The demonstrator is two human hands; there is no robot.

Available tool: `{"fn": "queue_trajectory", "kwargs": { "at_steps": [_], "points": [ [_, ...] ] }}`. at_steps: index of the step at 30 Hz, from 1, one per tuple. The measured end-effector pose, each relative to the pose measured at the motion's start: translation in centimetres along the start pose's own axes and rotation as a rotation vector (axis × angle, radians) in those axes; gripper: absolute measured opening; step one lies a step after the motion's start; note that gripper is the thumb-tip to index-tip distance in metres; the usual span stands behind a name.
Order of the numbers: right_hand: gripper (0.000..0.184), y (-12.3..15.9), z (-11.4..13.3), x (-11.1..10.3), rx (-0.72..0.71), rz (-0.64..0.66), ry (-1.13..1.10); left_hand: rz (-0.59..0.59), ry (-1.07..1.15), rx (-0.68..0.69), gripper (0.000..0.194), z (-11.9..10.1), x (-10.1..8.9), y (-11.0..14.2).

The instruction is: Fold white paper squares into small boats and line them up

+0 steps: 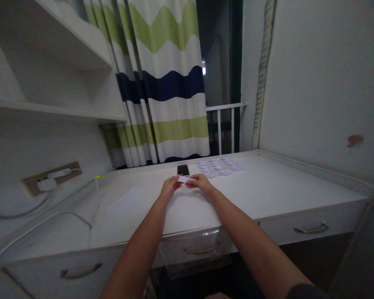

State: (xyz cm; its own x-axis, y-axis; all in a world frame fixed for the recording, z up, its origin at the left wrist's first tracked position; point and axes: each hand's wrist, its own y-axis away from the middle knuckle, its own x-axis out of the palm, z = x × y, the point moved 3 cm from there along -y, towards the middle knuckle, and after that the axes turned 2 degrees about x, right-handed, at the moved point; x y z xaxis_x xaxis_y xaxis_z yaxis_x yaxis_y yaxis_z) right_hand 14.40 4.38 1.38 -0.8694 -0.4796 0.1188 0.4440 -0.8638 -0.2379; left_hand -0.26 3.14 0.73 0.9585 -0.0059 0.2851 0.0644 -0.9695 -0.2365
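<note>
Between my two hands, just above the white desk, is a small folded piece of white paper (pixel 183 179). My left hand (pixel 171 187) pinches its left end, and my right hand (pixel 200 182) grips its right end with the fingers closed. Right behind the paper lies a dark phone (pixel 183 170) on the desk. To the right of the phone, rows of small folded white paper pieces (pixel 220 167) are spread out. Several loose flat white sheets (pixel 127 200) lie to the left of my hands.
The white desk (pixel 286 187) has a raised rim along the wall. A white cable (pixel 59 214) runs over its left side below a socket board (pixel 51 178). A clear plastic bag (pixel 190 253) hangs at the front drawer. A striped curtain (pixel 174 83) hangs behind.
</note>
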Motion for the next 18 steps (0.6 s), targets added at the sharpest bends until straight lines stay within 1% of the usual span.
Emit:
{"fn": "queue_trajectory", "kwargs": {
  "at_steps": [4,9,13,18],
  "points": [
    [0.022,-0.05,-0.09,-0.14,0.018,-0.010,0.010,-0.008,0.002,-0.004,0.031,-0.13,0.07,0.05],
    [0.017,0.06,-0.13,-0.02,0.052,-0.008,-0.031,-0.055,0.015,0.006,0.028,-0.41,-0.03,0.12],
    [0.013,0.03,-0.15,-0.07,0.035,-0.017,-0.045,-0.071,0.027,0.001,0.029,-0.46,-0.14,0.07],
    [0.018,-0.54,-0.63,-0.65,0.012,-0.049,-0.014,-0.047,0.010,-0.013,0.032,-0.27,-0.13,0.06]
  ]
}}
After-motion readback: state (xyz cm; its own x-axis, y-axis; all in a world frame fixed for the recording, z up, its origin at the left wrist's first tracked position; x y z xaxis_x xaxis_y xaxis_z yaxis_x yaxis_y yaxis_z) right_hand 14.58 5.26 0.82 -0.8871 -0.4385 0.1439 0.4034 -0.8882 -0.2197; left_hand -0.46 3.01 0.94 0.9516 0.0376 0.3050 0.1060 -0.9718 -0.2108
